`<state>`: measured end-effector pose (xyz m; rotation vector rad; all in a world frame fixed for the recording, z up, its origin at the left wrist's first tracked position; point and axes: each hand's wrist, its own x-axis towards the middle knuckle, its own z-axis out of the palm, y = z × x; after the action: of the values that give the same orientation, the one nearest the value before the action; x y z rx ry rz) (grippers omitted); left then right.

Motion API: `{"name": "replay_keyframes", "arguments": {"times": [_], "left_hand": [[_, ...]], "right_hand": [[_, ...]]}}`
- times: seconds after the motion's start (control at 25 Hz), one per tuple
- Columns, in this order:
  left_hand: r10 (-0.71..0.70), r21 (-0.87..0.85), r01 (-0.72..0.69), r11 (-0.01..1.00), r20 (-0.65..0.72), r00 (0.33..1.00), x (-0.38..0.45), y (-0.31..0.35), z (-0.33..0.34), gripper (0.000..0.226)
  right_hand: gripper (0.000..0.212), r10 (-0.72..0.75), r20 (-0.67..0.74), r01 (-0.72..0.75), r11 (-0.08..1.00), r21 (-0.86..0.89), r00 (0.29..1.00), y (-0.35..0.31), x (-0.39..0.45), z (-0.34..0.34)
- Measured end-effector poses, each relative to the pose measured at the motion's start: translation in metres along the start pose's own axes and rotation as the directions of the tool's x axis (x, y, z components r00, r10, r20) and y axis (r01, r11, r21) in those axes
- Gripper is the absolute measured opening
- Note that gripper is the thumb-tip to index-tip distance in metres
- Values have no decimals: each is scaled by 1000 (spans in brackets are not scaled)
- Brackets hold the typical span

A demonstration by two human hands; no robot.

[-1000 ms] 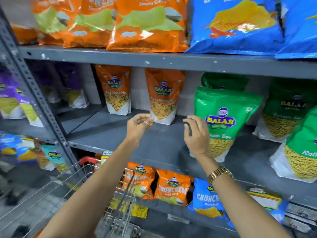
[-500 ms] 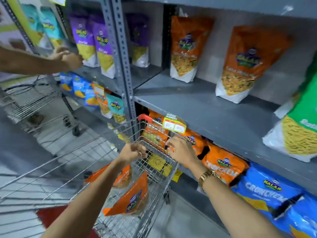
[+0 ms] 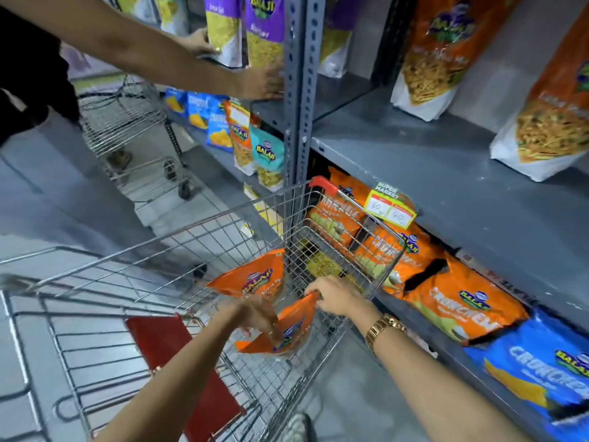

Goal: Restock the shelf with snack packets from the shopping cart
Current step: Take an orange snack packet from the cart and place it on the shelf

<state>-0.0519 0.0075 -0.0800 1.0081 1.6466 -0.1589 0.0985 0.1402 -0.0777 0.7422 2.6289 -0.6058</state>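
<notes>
Both my hands are down inside the wire shopping cart (image 3: pixel 178 231). My right hand (image 3: pixel 338 296) pinches the top corner of an orange snack packet (image 3: pixel 287 333), and my left hand (image 3: pixel 255 317) grips the same packet's left side. A second orange packet (image 3: pixel 251 277) lies just behind it in the cart. The grey shelf (image 3: pixel 446 173) to the right carries two upright orange packets, one (image 3: pixel 430 68) at the back and another (image 3: pixel 548 129) further right.
Another person's arm (image 3: pixel 134 46) reaches across the top left to purple packets (image 3: pixel 264 30) on the neighbouring shelf bay. A second cart (image 3: pixel 127 122) stands behind. A steel upright (image 3: pixel 301 90) divides the bays. Orange and blue crunchy-snack bags fill the lower shelf under a yellow price tag (image 3: pixel 390 208).
My hands left the shelf, dropped to the cart's rim, then went into the cart and took hold of an orange packet. The view swung down and left.
</notes>
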Motion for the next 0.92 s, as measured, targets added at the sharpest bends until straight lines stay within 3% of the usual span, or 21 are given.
{"name": "replay_keyframes", "arguments": {"times": [0.08,0.16,0.28,0.4,0.48,0.6,0.68,0.76,0.84,0.92], "left_hand": [[17,347,-5,938,-32,999,-2,2,3,38],[120,512,-24,859,-155,981,-5,7,3,31],[208,472,-52,880,-285,936,-15,8,-9,27],[253,250,-153,956,-435,864,-30,5,-35,13],[272,94,-267,959,-557,785,-46,15,-56,8],[364,82,-413,907,-647,670,-78,47,-91,8],[419,90,-502,860,-685,595,-103,77,-114,8],[457,106,-564,819,-715,529,-128,110,-135,4],[492,206,-579,789,-776,395,-151,148,-153,6],[498,347,-542,765,-853,157,-167,187,-168,4]], "right_hand": [[31,37,-8,-37,999,-21,999,-5,2,3],[31,50,-44,-52,998,-26,998,-8,0,3],[25,96,-137,-87,994,65,986,-5,-7,3],[13,181,-222,-97,935,341,958,4,-19,-14],[8,210,-311,-35,873,486,927,10,-32,-38],[7,232,-474,92,819,566,850,15,-54,-80],[28,276,-593,169,793,586,757,18,-70,-108],[36,343,-668,242,745,621,660,20,-84,-140],[30,392,-736,333,706,625,552,23,-100,-175],[19,418,-803,403,707,582,425,31,-116,-214]]}}
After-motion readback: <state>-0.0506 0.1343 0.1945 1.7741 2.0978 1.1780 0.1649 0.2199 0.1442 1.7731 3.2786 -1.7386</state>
